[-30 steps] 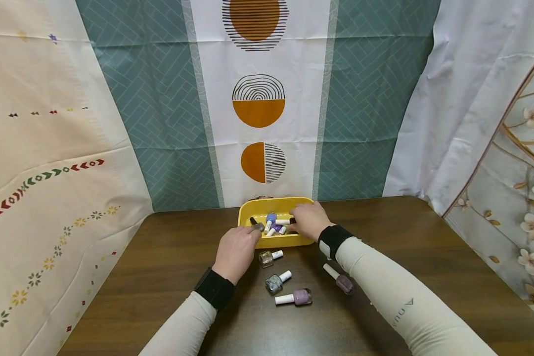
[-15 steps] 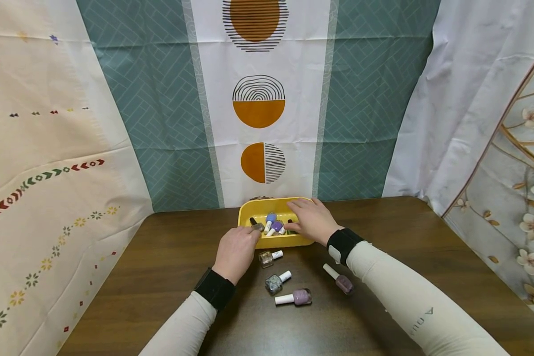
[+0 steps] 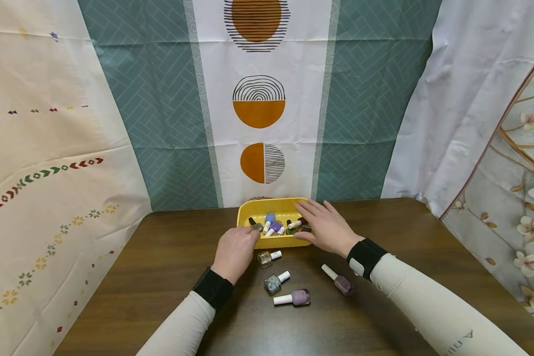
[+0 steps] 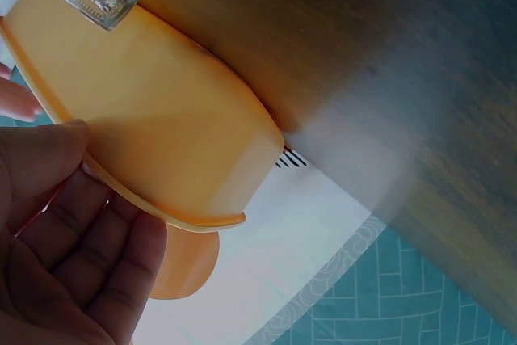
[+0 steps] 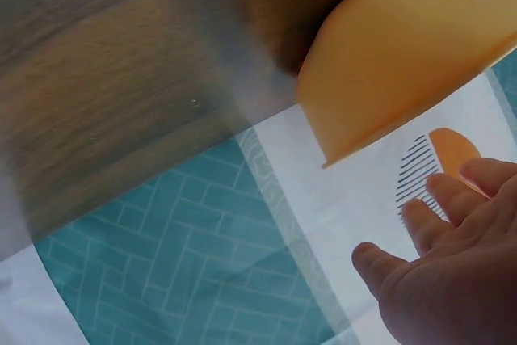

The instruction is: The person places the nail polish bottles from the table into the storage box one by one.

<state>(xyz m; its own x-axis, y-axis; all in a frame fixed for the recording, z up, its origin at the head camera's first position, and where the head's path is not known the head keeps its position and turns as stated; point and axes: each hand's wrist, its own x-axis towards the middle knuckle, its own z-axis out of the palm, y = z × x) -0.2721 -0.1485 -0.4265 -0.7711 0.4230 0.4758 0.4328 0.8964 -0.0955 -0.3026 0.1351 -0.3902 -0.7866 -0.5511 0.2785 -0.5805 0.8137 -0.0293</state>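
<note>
A yellow plastic basket point(image 3: 276, 242) stands at the back of the table with several nail polish bottles lying in it, among them a blue one point(image 3: 270, 217) and a dark one with a white cap point(image 3: 295, 224). My left hand point(image 3: 236, 252) grips its near left rim; in the left wrist view the thumb point(image 4: 44, 155) lies inside the rim and the fingers outside. Over the basket's right end is my right hand point(image 3: 326, 226), fingers spread and holding nothing. In the right wrist view its fingers point(image 5: 444, 224) are apart from the basket wall point(image 5: 404, 46).
In front of the basket on the brown table point(image 3: 160, 296) lie a gold glitter bottle point(image 3: 264, 259), a silver glitter bottle point(image 3: 273, 284), a lilac bottle point(image 3: 300, 297) and a mauve bottle point(image 3: 342, 285). A patterned curtain point(image 3: 267, 113) hangs behind the table.
My right hand has let go of a white-capped nail polish bottle inside the basket, spread its fingers and moved back to the right. My left hand has stayed on the rim.
</note>
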